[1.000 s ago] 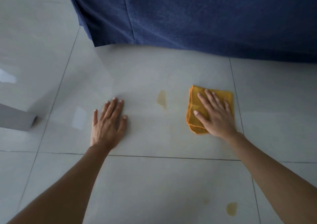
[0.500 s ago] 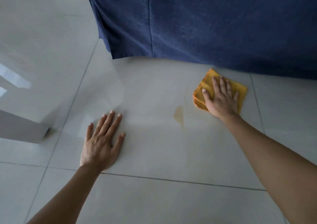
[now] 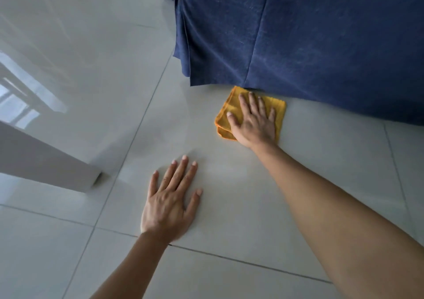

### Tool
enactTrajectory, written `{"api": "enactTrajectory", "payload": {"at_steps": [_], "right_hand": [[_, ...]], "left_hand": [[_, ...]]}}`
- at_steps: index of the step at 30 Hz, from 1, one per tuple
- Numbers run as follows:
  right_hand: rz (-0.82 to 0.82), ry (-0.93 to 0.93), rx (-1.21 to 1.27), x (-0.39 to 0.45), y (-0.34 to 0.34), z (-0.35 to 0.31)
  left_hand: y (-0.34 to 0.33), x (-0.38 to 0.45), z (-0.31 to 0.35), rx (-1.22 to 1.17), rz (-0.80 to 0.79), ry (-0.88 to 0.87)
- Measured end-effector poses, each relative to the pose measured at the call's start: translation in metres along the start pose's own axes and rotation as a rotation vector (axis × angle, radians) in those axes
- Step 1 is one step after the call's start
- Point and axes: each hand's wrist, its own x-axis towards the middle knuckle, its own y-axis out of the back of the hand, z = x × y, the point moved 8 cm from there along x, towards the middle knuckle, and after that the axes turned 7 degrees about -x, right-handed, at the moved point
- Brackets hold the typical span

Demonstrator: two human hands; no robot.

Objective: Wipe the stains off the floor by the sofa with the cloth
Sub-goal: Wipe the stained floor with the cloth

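A folded orange cloth [image 3: 229, 106] lies on the pale floor tiles [image 3: 321, 165], its far corner touching the hem of the blue sofa cover [image 3: 298, 35]. My right hand [image 3: 253, 121] presses flat on the cloth with fingers spread. My left hand [image 3: 169, 202] rests palm down on the bare tile nearer to me, fingers apart, holding nothing. No brown stain shows on the tile between the hands; only a faint smear [image 3: 220, 170] is visible there.
A white furniture leg [image 3: 46, 161] stands on the floor at the left. The sofa cover hangs to the floor along the far side. Grout lines [image 3: 229, 259] cross the glossy tiles, which reflect a window at the left.
My right hand has slid the cloth away from me and leftward to the sofa's hem. The brown stain seen earlier between the hands is no longer visible. The left hand stayed planted.
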Motion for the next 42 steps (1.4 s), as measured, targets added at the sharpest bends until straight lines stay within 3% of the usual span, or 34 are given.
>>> {"api": "enactTrajectory", "payload": {"at_steps": [10, 17, 22, 30, 42], "right_hand": [[-0.034, 0.249, 0.014, 0.028, -0.012, -0.150], [-0.065, 0.540, -0.073, 0.009, -0.017, -0.159], [-0.055, 0.507, -0.066, -0.011, -0.014, -0.105], [-0.012, 0.253, -0.071, -0.022, 0.004, 0.046], [-0.014, -0.073, -0.065, -0.049, 0.021, 0.267]], "left_hand": [[-0.002, 0.002, 0.000, -0.037, 0.012, -0.003], [-0.001, 0.002, 0.000, -0.040, 0.009, -0.001], [-0.004, 0.007, 0.013, -0.131, 0.017, 0.059], [-0.040, 0.025, 0.099, -0.137, -0.022, -0.056], [-0.039, 0.023, 0.102, -0.070, 0.031, -0.038]]}}
